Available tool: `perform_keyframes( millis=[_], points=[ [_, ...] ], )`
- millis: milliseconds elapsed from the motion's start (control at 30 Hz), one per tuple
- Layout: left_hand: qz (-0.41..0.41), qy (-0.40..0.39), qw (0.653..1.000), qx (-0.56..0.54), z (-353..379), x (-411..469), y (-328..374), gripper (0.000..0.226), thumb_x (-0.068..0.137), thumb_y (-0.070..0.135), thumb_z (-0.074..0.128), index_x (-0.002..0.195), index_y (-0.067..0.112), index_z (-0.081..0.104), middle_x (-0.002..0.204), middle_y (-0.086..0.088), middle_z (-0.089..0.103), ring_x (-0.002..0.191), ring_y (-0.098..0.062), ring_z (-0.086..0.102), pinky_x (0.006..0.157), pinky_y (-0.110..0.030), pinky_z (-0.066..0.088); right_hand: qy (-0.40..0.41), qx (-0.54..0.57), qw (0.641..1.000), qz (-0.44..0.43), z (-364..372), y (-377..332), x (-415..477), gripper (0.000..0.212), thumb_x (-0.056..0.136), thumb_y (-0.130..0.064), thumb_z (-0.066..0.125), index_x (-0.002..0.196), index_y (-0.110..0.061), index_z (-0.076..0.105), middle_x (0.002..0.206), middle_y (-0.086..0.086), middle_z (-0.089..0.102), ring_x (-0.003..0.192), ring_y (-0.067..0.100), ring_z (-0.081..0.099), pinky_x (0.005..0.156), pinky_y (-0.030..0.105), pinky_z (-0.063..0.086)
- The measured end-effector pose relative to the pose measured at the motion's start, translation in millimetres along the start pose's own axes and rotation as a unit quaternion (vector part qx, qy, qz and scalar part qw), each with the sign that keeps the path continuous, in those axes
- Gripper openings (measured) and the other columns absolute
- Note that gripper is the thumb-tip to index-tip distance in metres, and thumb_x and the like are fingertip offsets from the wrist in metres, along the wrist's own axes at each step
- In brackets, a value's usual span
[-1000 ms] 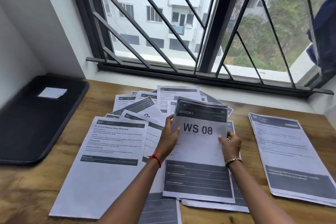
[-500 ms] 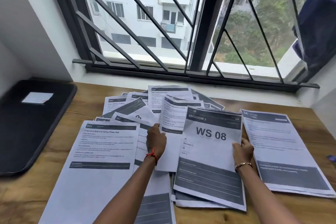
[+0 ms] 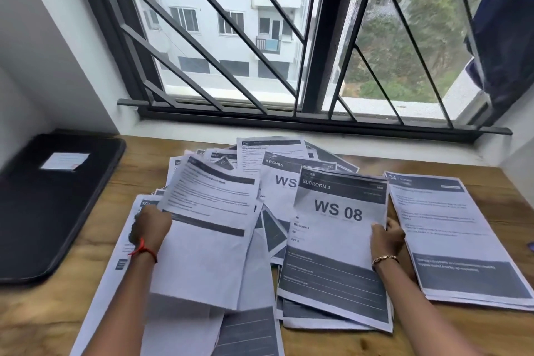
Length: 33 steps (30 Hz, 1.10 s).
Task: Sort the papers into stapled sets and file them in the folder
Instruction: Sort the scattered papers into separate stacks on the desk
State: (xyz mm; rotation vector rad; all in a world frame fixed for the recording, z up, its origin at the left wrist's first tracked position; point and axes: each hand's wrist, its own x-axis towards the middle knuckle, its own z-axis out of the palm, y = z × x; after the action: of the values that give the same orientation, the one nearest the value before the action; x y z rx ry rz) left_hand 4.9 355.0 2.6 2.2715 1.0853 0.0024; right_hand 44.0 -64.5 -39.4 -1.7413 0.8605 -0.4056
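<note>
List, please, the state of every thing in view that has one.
black folder: closed, flat on the table.
text sheet: raised above the pile, slightly bowed.
left hand: grips the text sheet's left edge.
WS 08 sheet: face up, on top of the loose pile.
right hand: holds the WS 08 sheet's right edge.
kitchen sheet: face up, partly covered.
stack headed 34: flat, face up.

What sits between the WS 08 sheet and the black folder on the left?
The WS 08 sheet, gripped by the right hand, has the loose paper pile and the left hand with its raised sheet between it and the folder. Above them nothing visible blocks the way.
</note>
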Motion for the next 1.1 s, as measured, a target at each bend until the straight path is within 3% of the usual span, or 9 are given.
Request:
perform_keyframes(
  millis=[200,267,367,567,667,833,933,1033,1100],
  points=[
    [-0.07,0.031,0.994,0.074,0.3,-13.2,-9.6,0.045,0.081,0.006,0.056,0.123,-0.007,0.044,0.133,-0.027,0.035,0.125,-0.045,0.028,0.103,-0.046,0.026,0.0,0.003,1.0,-0.008,-3.0,-5.0,-5.3,0.037,0.069,-0.008,0.048,0.099,0.006,0.065,0.103,0.023,0.067,0.089,0.035,0.062,0.071,0.027,0.04],
    [-0.02,0.051,0.996,0.072,8.4,-23.2,5.5,0.052,0.078,0.003,0.059,0.124,-0.007,0.039,0.134,-0.025,0.029,0.125,-0.043,0.025,0.104,-0.047,0.023,0.001,0.004,1.0,-0.007,-3.0,-7.6,-7.0,0.037,0.07,-0.005,0.046,0.099,0.008,0.065,0.102,0.024,0.067,0.083,0.031,0.06,0.07,0.027,0.039],
    [0.098,0.031,0.993,0.056,28.9,-31.5,32.0,0.051,0.077,0.001,0.058,0.125,-0.001,0.042,0.14,-0.018,0.025,0.126,-0.039,0.022,0.104,-0.047,0.024,0.012,0.013,1.0,-0.013,-3.3,-12.5,-7.3,0.039,0.07,-0.004,0.046,0.102,0.008,0.064,0.104,0.023,0.067,0.09,0.035,0.062,0.071,0.026,0.04],
    [0.303,-0.089,0.949,-0.014,78.7,-47.0,90.3,0.042,0.085,0.014,0.061,0.125,0.005,0.053,0.134,-0.016,0.049,0.128,-0.03,0.037,0.104,-0.039,0.032,0.016,0.011,1.0,-0.024,-2.2,-22.3,-4.6,0.046,0.067,-0.009,0.043,0.104,0.007,0.064,0.104,0.022,0.067,0.087,0.031,0.061,0.071,0.027,0.04],
    [0.338,-0.163,0.927,0.032,102.3,-49.4,115.7,0.048,0.09,0.019,0.055,0.136,0.01,0.043,0.142,-0.011,0.042,0.134,-0.023,0.031,0.107,-0.036,0.024,0.021,0.002,1.0,-0.014,-0.9,-26.3,-0.6,0.036,0.075,0.0,0.045,0.105,0.007,0.065,0.096,0.015,0.066,0.083,0.021,0.056,0.07,0.026,0.039],
    [0.334,-0.176,0.911,0.165,125.7,-42.9,138.8,0.056,0.094,0.024,0.049,0.142,0.006,0.027,0.147,-0.014,0.032,0.136,-0.031,0.023,0.109,-0.039,0.021,0.015,-0.003,1.0,-0.005,6.4,-25.1,5.5,0.034,0.074,-0.001,0.047,0.102,0.007,0.065,0.088,0.006,0.059,0.078,0.02,0.053,0.068,0.025,0.039],
    [0.307,-0.121,0.932,0.151,130.3,-44.6,144.1,0.053,0.093,0.02,0.051,0.138,0.001,0.029,0.141,-0.018,0.035,0.13,-0.034,0.03,0.105,-0.04,0.027,0.016,0.002,1.0,-0.001,10.8,-24.1,8.3,0.037,0.073,-0.005,0.047,0.102,0.008,0.065,0.091,0.01,0.064,0.078,0.019,0.054,0.064,0.022,0.041],
    [0.273,-0.102,0.949,0.117,134.9,-45.7,144.7,0.053,0.091,0.016,0.052,0.136,-0.002,0.03,0.137,-0.021,0.039,0.127,-0.035,0.034,0.104,-0.041,0.029,0.018,0.0,1.0,-0.009,11.8,-23.8,10.8,0.034,0.075,0.001,0.047,0.103,0.008,0.064,0.103,0.02,0.067,0.08,0.021,0.054,0.05,0.012,0.041],
    [0.26,-0.096,0.956,0.099,138.1,-45.5,145.0,0.052,0.09,0.014,0.053,0.135,-0.003,0.031,0.134,-0.021,0.042,0.126,-0.036,0.037,0.103,-0.042,0.031,0.022,-0.009,1.0,-0.009,12.6,-23.9,12.1,0.032,0.077,0.008,0.047,0.103,0.008,0.064,0.105,0.02,0.067,0.08,0.021,0.055,0.053,0.014,0.039]
  ],
)
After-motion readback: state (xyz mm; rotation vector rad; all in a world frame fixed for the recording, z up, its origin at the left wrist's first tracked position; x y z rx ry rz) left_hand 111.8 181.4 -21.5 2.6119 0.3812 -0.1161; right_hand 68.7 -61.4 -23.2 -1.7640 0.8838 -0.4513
